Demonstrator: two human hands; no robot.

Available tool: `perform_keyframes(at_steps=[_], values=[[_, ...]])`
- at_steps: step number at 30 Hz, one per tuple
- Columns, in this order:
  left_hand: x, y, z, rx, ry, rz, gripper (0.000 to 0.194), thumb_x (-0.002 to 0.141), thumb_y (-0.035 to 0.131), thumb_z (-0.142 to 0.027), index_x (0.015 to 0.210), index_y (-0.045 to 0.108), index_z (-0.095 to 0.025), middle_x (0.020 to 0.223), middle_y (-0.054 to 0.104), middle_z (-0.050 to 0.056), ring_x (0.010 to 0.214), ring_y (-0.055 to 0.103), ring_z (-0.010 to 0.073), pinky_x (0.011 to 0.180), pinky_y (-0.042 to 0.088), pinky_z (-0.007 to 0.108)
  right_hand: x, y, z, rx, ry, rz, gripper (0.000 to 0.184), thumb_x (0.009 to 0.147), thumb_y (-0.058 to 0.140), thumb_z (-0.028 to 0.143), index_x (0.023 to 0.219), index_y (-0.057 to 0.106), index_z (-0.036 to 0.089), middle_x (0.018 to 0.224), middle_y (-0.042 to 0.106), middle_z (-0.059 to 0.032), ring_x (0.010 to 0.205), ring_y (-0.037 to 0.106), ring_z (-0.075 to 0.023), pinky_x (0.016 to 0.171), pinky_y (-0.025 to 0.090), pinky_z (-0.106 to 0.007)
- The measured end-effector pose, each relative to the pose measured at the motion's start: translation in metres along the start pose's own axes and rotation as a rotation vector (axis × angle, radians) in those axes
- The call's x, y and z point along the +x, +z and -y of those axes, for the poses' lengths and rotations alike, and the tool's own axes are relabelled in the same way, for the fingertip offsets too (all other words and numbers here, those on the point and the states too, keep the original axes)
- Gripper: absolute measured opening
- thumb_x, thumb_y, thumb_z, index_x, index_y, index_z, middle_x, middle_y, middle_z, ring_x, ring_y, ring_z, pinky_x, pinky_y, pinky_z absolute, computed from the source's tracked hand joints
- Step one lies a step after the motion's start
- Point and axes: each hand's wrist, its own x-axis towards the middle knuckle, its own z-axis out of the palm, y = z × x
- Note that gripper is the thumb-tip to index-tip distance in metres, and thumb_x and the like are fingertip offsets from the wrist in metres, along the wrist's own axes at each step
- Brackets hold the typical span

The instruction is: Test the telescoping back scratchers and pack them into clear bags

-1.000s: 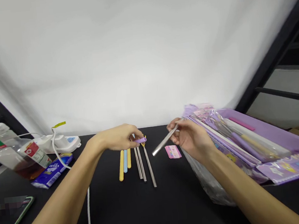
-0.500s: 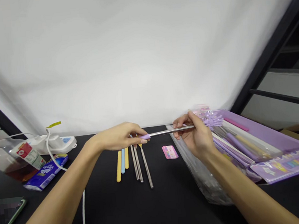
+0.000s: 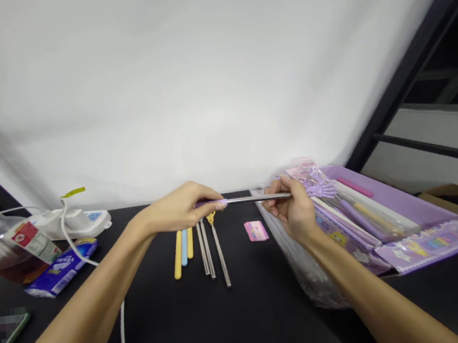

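"As two bare hands work above a black bench [image 3: 245, 322], what does each one hold?"

"The left hand [image 3: 183, 204] is closed around a purple handle [image 3: 217, 203], its thumb and fingers pressed near the open end. The right hand [image 3: 292, 208] is closed on a slim metal rod [image 3: 252, 198], which lies level between the hands, one end meeting the handle."

"And the purple hand-shaped piece [image 3: 320, 188]?"

"Just beyond the right hand, by the clear packaging. Whether it joins the rod cannot be told; fingers cover the spot."

"What lies below?"

"Two yellow handles [image 3: 178, 256] flank a blue handle [image 3: 184, 248], next to three loose metal rods [image 3: 207, 253], the rightmost topped by a yellow figure [image 3: 211, 218]. Pink cards [image 3: 256, 231] lie between those rods and a clear plastic bag [image 3: 311, 272]."

"And at the edges?"

"At right, a lilac box [image 3: 406, 202] bears wrapped rods and handles. At left, a blue packet [image 3: 61, 270] sits near a bottle of dark liquid [image 3: 18, 251] and a white power strip [image 3: 97, 223], with part of a phone [image 3: 3, 337] nearer the camera."
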Motion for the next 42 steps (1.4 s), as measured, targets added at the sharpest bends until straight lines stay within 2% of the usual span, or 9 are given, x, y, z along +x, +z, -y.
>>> perform_keyframes(at_steps=[6,11,15,18,22,25,29,36,42], values=[[0.001,0.006,-0.009,-0.116,-0.032,0.050,0.038,0.097,0.047,-0.044,0.082,0.067,-0.015,0.061,0.046,-0.002,0.055,0.034,0.0100,0.050,0.029,0.025,-0.012,0.007,-0.004,-0.143,-0.026,0.048,0.053,0.086,0.048,0.061,0.053,0.051,0.020,0.050,0.048,-0.0009,0.041,0.038,-0.0095,0.036,0.020,-0.023],[0.001,0.005,-0.002,-0.115,-0.018,0.004,0.038,0.096,0.049,-0.046,0.087,0.069,-0.016,0.070,0.058,0.001,0.061,0.044,0.0115,0.056,0.034,0.025,-0.005,0.004,0.001,-0.137,0.022,0.160,0.046,0.084,0.056,0.060,0.063,0.059,0.019,0.050,0.049,0.0005,0.042,0.040,-0.0105,0.035,0.023,-0.023],[0.000,0.002,0.010,0.011,-0.040,-0.092,0.025,0.094,0.055,-0.040,0.095,0.065,-0.018,0.078,0.063,0.000,0.065,0.050,0.0114,0.060,0.038,0.023,0.008,-0.008,0.014,0.084,0.039,-0.037,0.036,0.076,0.065,0.057,0.072,0.058,0.021,0.049,0.044,0.0056,0.040,0.038,-0.0090,0.039,0.032,-0.023],[-0.001,0.002,0.019,0.136,-0.093,-0.142,0.019,0.094,0.055,-0.037,0.098,0.063,-0.020,0.070,0.059,-0.002,0.061,0.048,0.0114,0.059,0.036,0.023,0.016,-0.023,0.019,-0.035,0.019,-0.162,0.036,0.074,0.071,0.055,0.074,0.057,0.022,0.052,0.050,0.0049,0.041,0.045,-0.0098,0.040,0.036,-0.023],[0.002,0.007,0.025,0.214,-0.084,-0.134,0.026,0.096,0.054,-0.038,0.084,0.065,-0.018,0.063,0.055,-0.002,0.055,0.044,0.0107,0.057,0.033,0.025,0.018,-0.037,0.014,-0.402,0.139,-0.012,0.041,0.079,0.070,0.056,0.069,0.061,0.018,0.046,0.048,0.0040,0.037,0.042,-0.0083,0.036,0.029,-0.021],[0.004,0.010,0.024,0.258,-0.034,-0.135,0.038,0.098,0.049,-0.040,0.069,0.059,-0.017,0.059,0.049,-0.002,0.054,0.038,0.0108,0.056,0.030,0.027,0.014,-0.041,0.015,-0.443,0.181,0.122,0.046,0.079,0.070,0.057,0.061,0.060,0.016,0.047,0.049,0.0027,0.038,0.039,-0.0066,0.035,0.026,-0.021],[0.004,0.010,0.022,0.262,0.005,-0.142,0.038,0.100,0.047,-0.039,0.069,0.054,-0.018,0.062,0.049,-0.002,0.056,0.037,0.0113,0.058,0.030,0.028,0.010,-0.045,0.026,-0.516,0.201,0.348,0.036,0.079,0.074,0.049,0.070,0.069,0.015,0.050,0.055,0.0023,0.038,0.042,-0.0067,0.038,0.031,-0.021],[0.002,0.008,0.016,0.228,0.000,-0.095,0.040,0.099,0.047,-0.037,0.064,0.049,-0.018,0.058,0.038,-0.003,0.054,0.028,0.0106,0.054,0.026,0.028,0.011,-0.043,0.025,-0.522,0.109,0.380,0.031,0.081,0.073,0.044,0.072,0.071,0.015,0.056,0.063,-0.0008,0.043,0.055,-0.0110,0.042,0.043,-0.023],[0.003,0.007,0.008,0.163,-0.047,-0.037,0.039,0.098,0.047,-0.039,0.073,0.065,-0.015,0.056,0.042,-0.003,0.053,0.027,0.0093,0.051,0.027,0.026,0.008,-0.033,0.016,-0.506,0.038,0.367,0.029,0.081,0.075,0.043,0.075,0.072,0.015,0.057,0.065,-0.0018,0.044,0.060,-0.0130,0.045,0.048,-0.024]])
